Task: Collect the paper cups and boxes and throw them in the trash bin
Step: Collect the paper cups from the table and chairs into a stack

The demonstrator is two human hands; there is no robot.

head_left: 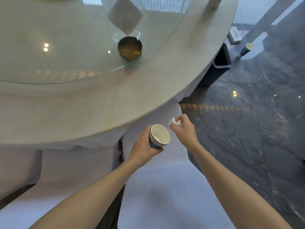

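Observation:
My left hand grips a stack of nested paper cups, blue outside and white inside, with crumpled white paper in the top one. My right hand is closed on a wad of white tissue right beside the cups' rim. A dark trash bin stands on the floor past the table's right edge. Another blue paper cup lies on the floor beyond the bin. A further cup stands at the table's far right edge, cut off by the frame.
A round beige table carries a glass turntable with a brass holder and a white card. White-covered chairs stand below me. Dark glossy marble floor lies to the right, with a white box on it.

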